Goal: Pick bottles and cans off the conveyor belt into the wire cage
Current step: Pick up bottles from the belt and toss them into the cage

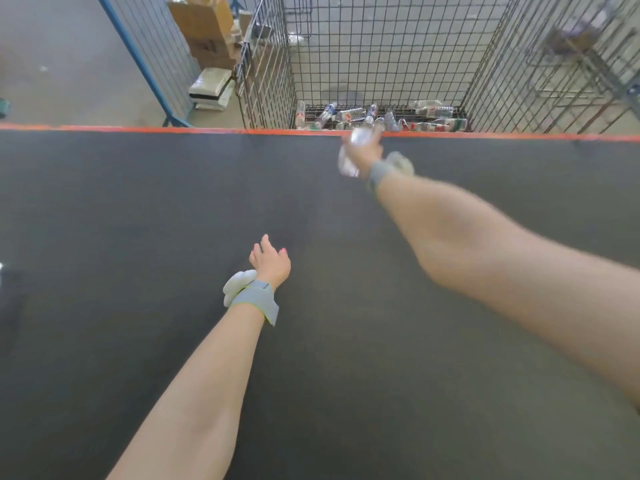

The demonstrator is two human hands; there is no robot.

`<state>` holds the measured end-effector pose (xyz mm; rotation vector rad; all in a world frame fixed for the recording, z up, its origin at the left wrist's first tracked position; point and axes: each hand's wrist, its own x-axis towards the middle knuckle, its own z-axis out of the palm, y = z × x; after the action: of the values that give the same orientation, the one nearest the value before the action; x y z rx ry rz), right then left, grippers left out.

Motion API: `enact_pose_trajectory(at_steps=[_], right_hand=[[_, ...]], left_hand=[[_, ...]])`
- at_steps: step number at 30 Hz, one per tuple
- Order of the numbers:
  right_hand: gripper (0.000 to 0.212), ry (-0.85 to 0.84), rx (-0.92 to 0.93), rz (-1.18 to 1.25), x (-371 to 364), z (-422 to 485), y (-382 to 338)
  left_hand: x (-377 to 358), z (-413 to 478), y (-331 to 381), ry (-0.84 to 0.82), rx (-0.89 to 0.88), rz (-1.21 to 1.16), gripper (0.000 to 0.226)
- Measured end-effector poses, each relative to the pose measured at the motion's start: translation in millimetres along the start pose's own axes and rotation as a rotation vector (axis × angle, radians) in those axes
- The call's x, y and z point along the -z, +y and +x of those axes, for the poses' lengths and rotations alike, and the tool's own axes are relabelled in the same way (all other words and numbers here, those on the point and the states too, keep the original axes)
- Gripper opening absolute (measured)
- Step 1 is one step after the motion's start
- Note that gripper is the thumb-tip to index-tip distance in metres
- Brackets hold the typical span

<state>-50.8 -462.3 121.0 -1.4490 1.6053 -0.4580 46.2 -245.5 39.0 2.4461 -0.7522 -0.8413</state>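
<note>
clear plastic bottle [347,166] is gripped in the right hand [363,155] near 12 o'clock; left hand [270,263] is loose and empty. a weak toss could miss the cage [381,64].

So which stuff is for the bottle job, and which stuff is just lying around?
For the job:
clear bottle, in the grip of the right hand
left hand, holding nothing
conveyor belt
wire cage
bottles in the cage

Just lying about:
cardboard boxes
white packs
blue-framed fence panel
</note>
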Motion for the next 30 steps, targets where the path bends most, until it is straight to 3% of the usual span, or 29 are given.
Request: enact_pose_trajectory(at_steps=[2,5,11,23,26,30], right_hand=[[0.085,0.011,0.09,0.136,29.5,28.2,-55.3],[0.083,0.023,0.143,0.093,47.5,49.5,-75.2],[0.088,-0.169,-0.061,-0.25,18.5,33.6,9.5],[0.081,-0.435,-0.102,-0.561,-9.0,-167.4,216.3],[0.089,-0.43,-0.072,-0.757,-11.3,-209.5,277.2],[0.093,-0.388,-0.142,-0.726,1.2,-232.3,285.9]], left_hand=[[-7.0,24.9,24.0,0.012,-0.022,-0.008,0.058],[-16.1,43.4,46.5,0.003,-0.044,-0.014,0.059],[-32.9,32.6,61.1,-0.058,-0.061,0.038,0.06],[-4.5,-100.5,-39.7,-0.079,0.024,0.184,0.063],[6.0,-121.7,-65.9,-0.036,0.017,0.178,0.062],[17.7,-142.5,-91.3,0.067,-0.017,0.141,0.058]])
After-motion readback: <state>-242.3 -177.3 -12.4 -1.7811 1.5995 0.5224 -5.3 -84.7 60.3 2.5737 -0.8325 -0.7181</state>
